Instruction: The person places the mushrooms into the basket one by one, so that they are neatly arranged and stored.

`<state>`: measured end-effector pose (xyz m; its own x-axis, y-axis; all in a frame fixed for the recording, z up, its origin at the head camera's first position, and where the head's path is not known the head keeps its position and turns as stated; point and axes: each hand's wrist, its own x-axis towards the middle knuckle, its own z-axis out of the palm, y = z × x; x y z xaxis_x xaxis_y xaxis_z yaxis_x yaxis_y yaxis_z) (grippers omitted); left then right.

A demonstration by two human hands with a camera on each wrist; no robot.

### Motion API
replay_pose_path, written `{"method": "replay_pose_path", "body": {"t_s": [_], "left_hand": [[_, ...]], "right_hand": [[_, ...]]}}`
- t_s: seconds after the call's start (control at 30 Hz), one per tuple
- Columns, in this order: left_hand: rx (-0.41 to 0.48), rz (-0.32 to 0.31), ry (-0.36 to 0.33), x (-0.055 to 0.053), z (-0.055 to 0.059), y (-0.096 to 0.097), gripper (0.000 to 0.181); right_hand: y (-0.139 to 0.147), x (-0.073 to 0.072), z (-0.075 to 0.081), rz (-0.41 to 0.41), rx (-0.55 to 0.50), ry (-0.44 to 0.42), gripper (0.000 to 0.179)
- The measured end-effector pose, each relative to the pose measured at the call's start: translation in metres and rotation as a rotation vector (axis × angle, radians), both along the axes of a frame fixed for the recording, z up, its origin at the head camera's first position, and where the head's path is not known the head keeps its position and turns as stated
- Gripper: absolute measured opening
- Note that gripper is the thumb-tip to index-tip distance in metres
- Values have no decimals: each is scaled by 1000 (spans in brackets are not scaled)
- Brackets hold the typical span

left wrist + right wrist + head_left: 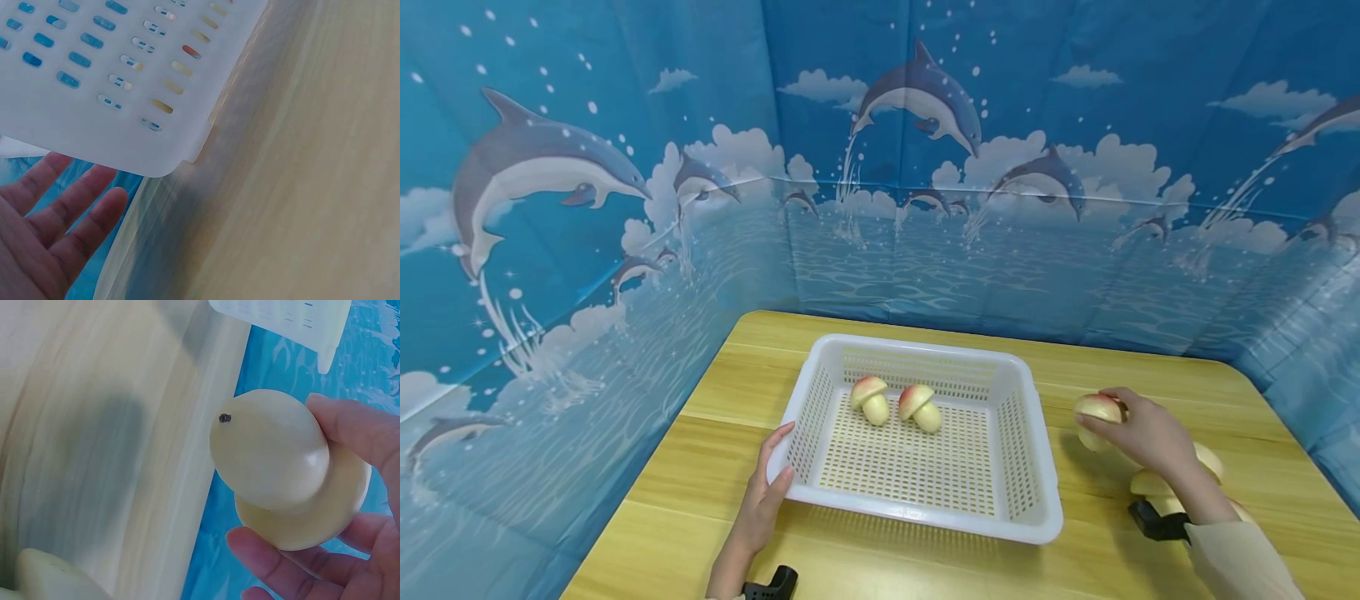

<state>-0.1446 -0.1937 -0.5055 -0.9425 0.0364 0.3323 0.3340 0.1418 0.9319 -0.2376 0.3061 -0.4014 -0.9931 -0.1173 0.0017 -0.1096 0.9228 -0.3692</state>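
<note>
The two hands were well apart, one at each side of a white basket [917, 514] on the wooden desk [700, 467]. The right hand [1152, 429] pinched a toy mushroom [1100, 407] by its cap, the thumb on one side and the fingers on the other. That mushroom was to the right of the basket, held above the desk, with its shadow lying apart from it in the right wrist view. Its long axis ran roughly upright: the cap, blushed red on top, was uppermost, and the pale stem [269, 450] pointed downward. From the right wrist, the stem's rounded end faced the camera, a dark spot [225, 417] near its edge.

The left hand [756, 512] was at the basket's near left corner, the thumb by the rim and the fingers extended and spread along the outside. How firmly it bore on the plastic could not be told.

Inside the basket, a left mushroom [870, 400] and a second mushroom [920, 407] lay side by side toward the back, caps away from the person, stems pointing nearer and somewhat rightward. More mushrooms [1210, 460] sat around the right forearm, partly hidden by it, so their directions were unclear.
</note>
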Motion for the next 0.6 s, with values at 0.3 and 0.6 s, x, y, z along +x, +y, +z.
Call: {"method": "replay_pose_path", "body": {"t_s": [0.3, 0.6], "left_hand": [[-1, -2, 1, 0, 1, 0, 51], [-2, 2, -4, 0, 1, 0, 52]], "right_hand": [[-6, -1, 6, 1, 0, 57, 78], [-11, -1, 12, 1, -20, 75, 81]]}}
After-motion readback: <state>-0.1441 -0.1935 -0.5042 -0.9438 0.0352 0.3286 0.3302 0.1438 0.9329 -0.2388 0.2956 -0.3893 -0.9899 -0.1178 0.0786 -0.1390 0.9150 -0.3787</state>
